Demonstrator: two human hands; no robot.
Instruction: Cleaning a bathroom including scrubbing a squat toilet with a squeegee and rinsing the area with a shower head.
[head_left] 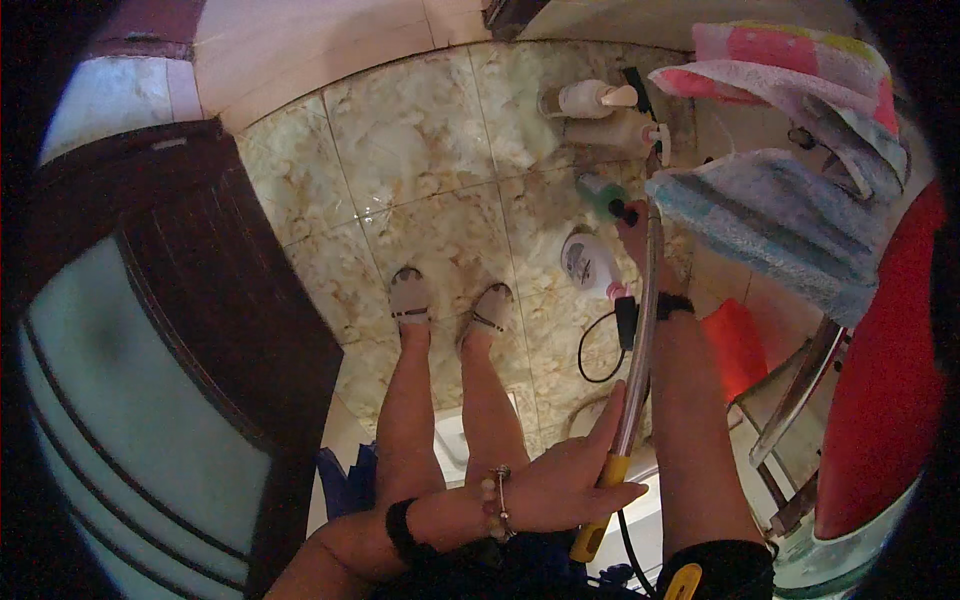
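Observation:
A metal pole (645, 330) with a yellow end (603, 520) slants up the right half of the head view. My left hand (565, 485) is closed loosely round its lower part, the thumb lying along it. Farther out, my right hand (648, 250) reaches down behind the pole, its fingers closed at the dark top of a small green bottle (600, 192). The pole hides part of that hand. Close by stands a white bottle (583, 262) with a pink top. Beyond are a pump bottle (590, 98) and a clear bottle (610, 133).
Towels (770, 220) hang at the right above a red basin (890, 380) and a metal frame (800, 390). A small dark box with a looped cord (582, 360) is near my right wrist. A dark door (220, 300) fills the left; tiled floor (400, 180) lies ahead.

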